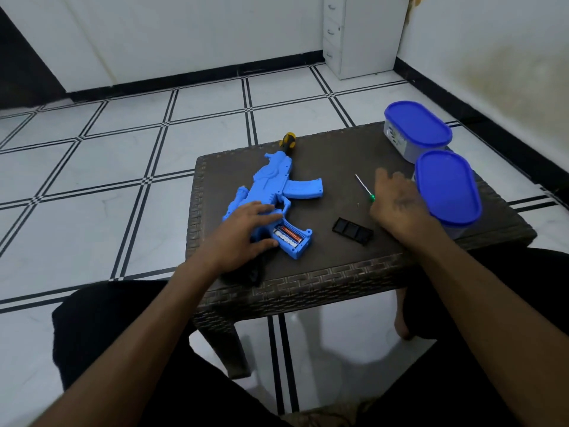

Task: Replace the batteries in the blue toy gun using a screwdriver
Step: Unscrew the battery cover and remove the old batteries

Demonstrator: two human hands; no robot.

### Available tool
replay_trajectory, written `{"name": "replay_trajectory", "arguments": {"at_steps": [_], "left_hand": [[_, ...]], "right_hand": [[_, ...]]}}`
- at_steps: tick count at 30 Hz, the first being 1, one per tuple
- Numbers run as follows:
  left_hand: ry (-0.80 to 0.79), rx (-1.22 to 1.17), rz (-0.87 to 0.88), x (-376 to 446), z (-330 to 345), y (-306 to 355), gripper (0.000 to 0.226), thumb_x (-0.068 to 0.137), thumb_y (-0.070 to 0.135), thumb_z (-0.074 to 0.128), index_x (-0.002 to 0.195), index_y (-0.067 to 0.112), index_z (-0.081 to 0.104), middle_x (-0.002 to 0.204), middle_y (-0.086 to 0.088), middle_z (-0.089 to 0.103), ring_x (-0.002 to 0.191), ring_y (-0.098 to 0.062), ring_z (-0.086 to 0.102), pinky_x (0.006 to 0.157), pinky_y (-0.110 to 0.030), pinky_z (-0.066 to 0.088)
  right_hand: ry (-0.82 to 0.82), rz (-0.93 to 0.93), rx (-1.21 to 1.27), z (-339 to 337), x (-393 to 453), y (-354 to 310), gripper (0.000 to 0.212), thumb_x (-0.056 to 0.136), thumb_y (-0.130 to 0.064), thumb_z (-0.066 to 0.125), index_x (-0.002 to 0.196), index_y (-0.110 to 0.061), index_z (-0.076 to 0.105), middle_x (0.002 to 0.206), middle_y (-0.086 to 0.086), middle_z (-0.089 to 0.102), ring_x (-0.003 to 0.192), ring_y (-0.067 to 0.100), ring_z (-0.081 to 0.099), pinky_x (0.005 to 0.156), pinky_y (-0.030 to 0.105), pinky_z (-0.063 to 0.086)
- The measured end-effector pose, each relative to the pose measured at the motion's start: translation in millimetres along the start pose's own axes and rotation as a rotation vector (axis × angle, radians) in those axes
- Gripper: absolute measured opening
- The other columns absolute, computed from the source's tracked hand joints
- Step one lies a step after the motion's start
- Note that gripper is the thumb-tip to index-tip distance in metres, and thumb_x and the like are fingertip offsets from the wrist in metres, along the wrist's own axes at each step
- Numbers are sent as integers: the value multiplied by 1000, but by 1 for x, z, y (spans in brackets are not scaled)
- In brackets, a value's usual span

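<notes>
1. A blue toy gun [271, 192] lies flat on a small dark woven-pattern table [323, 272], over the table's left half, its long axis running from the near-left corner toward the far edge.
2. The muzzle, tipped in yellow and black [288, 140], points away from the person and reaches the far edge of the table; the dark stock end [254, 274] lies at the near-left edge.
3. The gun's magazine [303, 189] and grip both jut to the right, toward the table's middle.
4. The grip's battery compartment [289, 235] stands open, with batteries inside, one of them orange and black.
5. The left hand [243, 232] rests palm-down on the gun's rear body just beside the open compartment, fingers straight and spread, thumb along the grip; it presses rather than grasps.
6. A black rectangular compartment cover [352, 231] lies on the table to the right of the grip, apart from the gun.
7. A slim screwdriver [363, 188] with a green handle lies near the table's middle, its metal shaft pointing toward the far edge.
8. The right hand [397, 201] hovers just beside the screwdriver's handle, fingers loosely extended; it holds nothing that can be seen.
9. Two containers with blue lids stand along the right edge: one [417, 131] at the far-right corner, the other [446, 189] nearer, just beyond the right hand.
10. The table stands on a white tiled floor [123, 167] with black lines.
</notes>
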State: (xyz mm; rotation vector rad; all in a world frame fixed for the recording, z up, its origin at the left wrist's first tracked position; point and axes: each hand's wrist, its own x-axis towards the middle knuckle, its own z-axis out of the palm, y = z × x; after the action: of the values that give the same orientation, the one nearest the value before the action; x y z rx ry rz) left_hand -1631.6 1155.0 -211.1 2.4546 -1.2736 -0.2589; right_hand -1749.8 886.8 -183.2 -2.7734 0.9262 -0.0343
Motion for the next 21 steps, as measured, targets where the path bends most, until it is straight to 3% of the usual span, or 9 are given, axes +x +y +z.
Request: {"name": "replay_trajectory", "arguments": {"at_steps": [5, 8, 10, 13, 17, 21], "left_hand": [[59, -120, 63, 1, 8, -17, 56, 87, 28, 76, 140, 29, 58, 150, 5, 48, 145, -16, 33, 120, -39, 30], [108, -183, 74, 1, 12, -23, 55, 87, 28, 77, 139, 30, 60, 148, 10, 50, 145, -13, 34, 119, -40, 32], [136, -198, 79, 0, 16, -23, 53, 86, 30, 76, 137, 31, 61, 148, 11, 51, 145, -12, 35, 118, -39, 34], [161, -215, 81, -2, 20, -23, 50, 87, 36, 74, 135, 33, 62, 148, 11, 51, 146, -12, 35, 118, -40, 35], [175, -182, 99, -2, 23, -21, 44, 90, 39, 70, 133, 34, 64, 149, 7, 51, 146, -16, 35, 117, -43, 35], [207, -135, 108, -5, 27, -20, 42, 92, 48, 59, 130, 30, 68, 149, 3, 52, 145, -19, 37, 117, -39, 34]], "right_hand": [[-119, 15, -87, 5, 20, -1, 40, 90, -3, 56, 124, -6, 37, 119, 25, 57, 109, 40, 58, 77, 42, 44], [-43, 40, -80, 4, 27, 0, 32, 92, -7, 54, 121, -6, 42, 125, 22, 53, 112, 41, 56, 80, 43, 44], [176, -20, 50, 8, 25, 2, 23, 92, -8, 51, 116, -8, 47, 121, 18, 49, 104, 40, 56, 79, 43, 45], [487, -266, 315, 17, 18, 0, 18, 89, -7, 57, 106, -9, 57, 111, 14, 54, 96, 25, 55, 75, 23, 37], [511, -378, 743, 21, -3, -16, 17, 90, -17, 67, 106, -21, 63, 108, 7, 62, 99, 13, 60, 87, 24, 49], [430, -398, 934, 18, -21, -35, 4, 95, -21, 65, 99, -20, 64, 98, 5, 66, 92, 16, 66, 82, 29, 53]]}}
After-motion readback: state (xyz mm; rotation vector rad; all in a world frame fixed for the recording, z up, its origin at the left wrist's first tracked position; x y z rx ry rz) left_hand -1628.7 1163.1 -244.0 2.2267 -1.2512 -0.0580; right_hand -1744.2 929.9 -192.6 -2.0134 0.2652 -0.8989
